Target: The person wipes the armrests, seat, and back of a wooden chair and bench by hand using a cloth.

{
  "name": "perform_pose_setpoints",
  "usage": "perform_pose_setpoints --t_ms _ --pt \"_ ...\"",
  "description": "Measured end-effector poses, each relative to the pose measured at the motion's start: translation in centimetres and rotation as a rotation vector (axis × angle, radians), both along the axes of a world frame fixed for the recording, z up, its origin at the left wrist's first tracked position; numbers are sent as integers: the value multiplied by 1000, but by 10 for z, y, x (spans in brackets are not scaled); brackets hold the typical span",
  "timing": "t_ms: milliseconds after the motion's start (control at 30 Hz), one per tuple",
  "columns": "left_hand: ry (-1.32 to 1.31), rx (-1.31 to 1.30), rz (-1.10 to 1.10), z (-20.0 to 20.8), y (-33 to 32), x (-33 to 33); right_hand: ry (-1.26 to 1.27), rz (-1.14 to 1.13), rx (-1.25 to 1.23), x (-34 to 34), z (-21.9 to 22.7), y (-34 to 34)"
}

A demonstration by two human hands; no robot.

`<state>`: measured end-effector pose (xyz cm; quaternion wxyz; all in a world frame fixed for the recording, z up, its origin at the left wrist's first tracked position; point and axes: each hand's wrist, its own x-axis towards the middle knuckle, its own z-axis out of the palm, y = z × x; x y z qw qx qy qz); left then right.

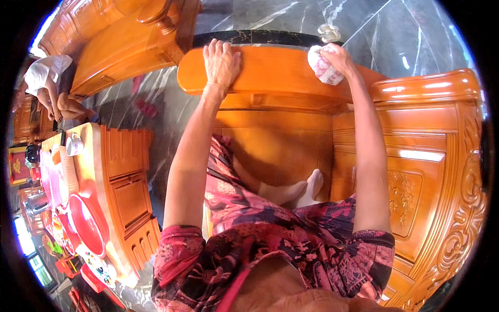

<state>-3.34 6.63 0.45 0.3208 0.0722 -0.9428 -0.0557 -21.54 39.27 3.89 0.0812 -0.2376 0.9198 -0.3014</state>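
Both my arms stretch forward to the orange-brown wooden armrest (pixel 275 73) of a carved bench. Flat on its left end lies my left hand (pixel 222 65), fingers extended over the far edge and holding nothing. My right hand (pixel 339 58) grips a bunched white and pink cloth (pixel 325 66) near the armrest's right end. Below the armrest is the shiny wooden seat (pixel 270 140), where my feet in white socks (pixel 311 190) rest.
On the right rises the bench's carved backrest (pixel 410 171). To the left stands a wooden table (pixel 93 161) with a red basin (pixel 87 223) and a white cup (pixel 74 144). Another person (pixel 49 83) sits at the far left. Dark marble floor (pixel 260 15) lies beyond the armrest.
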Motion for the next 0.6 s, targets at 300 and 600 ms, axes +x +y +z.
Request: perform_pose_setpoints --t_ms 300,600 --pt "-171 -17 89 -10 -10 0 247 -53 62 18 -13 0" --pt "-177 -12 110 -7 0 -7 204 156 -13 67 -9 -132"
